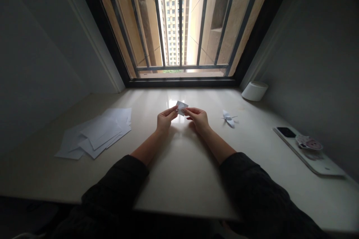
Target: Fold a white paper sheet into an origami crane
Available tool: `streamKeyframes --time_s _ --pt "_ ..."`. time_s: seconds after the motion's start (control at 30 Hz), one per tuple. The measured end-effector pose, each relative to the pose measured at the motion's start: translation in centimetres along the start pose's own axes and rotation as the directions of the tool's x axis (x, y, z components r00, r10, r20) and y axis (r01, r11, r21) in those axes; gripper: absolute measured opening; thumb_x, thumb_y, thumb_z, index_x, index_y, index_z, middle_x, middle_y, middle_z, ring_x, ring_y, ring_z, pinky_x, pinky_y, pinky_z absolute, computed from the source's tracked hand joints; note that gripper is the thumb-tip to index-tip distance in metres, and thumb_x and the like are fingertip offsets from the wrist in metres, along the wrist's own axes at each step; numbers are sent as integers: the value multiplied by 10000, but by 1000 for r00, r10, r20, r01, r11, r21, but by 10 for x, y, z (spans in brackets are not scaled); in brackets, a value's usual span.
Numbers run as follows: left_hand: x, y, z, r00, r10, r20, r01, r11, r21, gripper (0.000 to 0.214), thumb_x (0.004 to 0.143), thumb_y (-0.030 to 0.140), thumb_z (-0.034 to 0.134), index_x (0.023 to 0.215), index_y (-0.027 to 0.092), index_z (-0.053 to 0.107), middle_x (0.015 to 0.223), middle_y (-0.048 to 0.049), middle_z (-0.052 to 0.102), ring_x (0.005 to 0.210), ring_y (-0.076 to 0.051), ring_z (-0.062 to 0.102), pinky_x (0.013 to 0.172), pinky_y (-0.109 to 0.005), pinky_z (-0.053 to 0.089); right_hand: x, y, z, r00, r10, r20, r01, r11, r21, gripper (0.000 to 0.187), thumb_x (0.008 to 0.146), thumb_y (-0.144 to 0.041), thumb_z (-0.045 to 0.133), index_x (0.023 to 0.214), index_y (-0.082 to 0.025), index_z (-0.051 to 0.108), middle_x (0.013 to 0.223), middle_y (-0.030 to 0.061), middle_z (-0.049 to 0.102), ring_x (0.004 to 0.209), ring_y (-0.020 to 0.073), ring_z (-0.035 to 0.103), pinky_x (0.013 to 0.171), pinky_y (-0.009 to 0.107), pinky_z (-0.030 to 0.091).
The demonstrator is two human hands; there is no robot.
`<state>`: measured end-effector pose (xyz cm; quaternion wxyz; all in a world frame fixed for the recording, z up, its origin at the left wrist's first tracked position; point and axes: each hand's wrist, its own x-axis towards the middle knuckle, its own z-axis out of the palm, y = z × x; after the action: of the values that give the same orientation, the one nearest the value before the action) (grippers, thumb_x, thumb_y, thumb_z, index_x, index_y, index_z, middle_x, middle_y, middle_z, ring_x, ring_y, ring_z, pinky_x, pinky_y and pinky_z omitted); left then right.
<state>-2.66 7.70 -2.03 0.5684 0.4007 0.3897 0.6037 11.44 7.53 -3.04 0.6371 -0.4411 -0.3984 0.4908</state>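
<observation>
A small folded piece of white paper (pixel 181 107) is held up above the pale tabletop (pixel 179 171), in front of the window. My left hand (pixel 165 118) pinches its left side with thumb and fingers closed. My right hand (pixel 198 118) pinches its right side the same way. Both forearms reach forward from dark sleeves. A finished folded paper crane (pixel 229 118) lies on the table to the right of my right hand, apart from it.
A loose pile of white paper sheets (pixel 97 135) lies at the left. At the right edge a white phone (pixel 304 147) carries a round sticker-like item (pixel 309 143). A white rounded container (pixel 254 90) stands at the back right. A barred window (pixel 182 33) fills the far wall.
</observation>
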Motion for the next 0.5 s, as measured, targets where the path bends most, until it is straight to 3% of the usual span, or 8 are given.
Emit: streamKeyframes --time_s 0.5 --pt "2 -2 -1 996 -69 -50 69 997 -20 405 553 277 808 925 138 726 859 -80 719 800 -169 648 861 -351 461 5 5 -3 1000 7 14 -7 999 -31 336 492 -385 825 734 -178 718 712 56 711 666 172 635 627 289 445"
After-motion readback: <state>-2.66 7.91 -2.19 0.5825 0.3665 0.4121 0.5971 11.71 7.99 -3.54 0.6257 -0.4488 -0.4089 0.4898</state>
